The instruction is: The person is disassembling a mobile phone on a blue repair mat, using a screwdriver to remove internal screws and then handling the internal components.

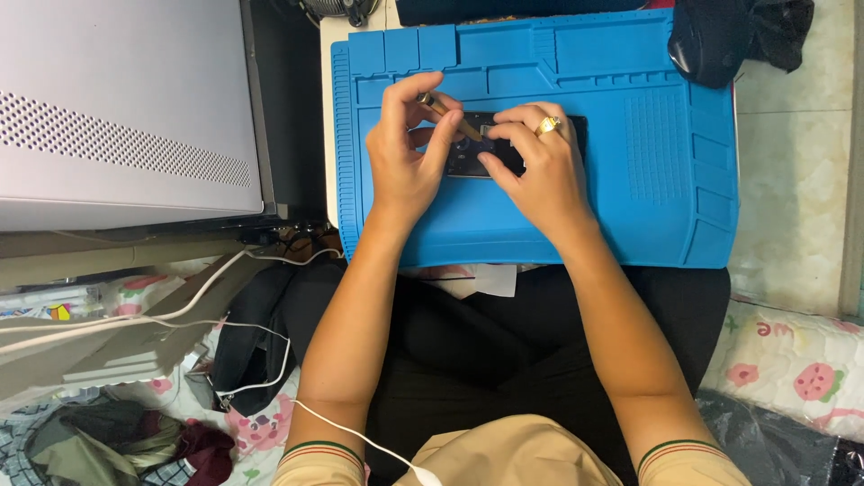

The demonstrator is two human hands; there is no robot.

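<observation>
A dark phone lies flat on a blue silicone work mat, near the mat's middle. My left hand grips a thin brass-coloured tool between thumb and fingers, its tip angled down onto the phone's upper part. My right hand, with a gold ring on one finger, rests on the phone and presses it with its fingertips close to the tool tip. Both hands cover much of the phone.
A grey perforated computer case stands at the left. A dark cloth bundle sits on the mat's far right corner. White cables, clothes and a strawberry-print sheet lie on the floor around my lap.
</observation>
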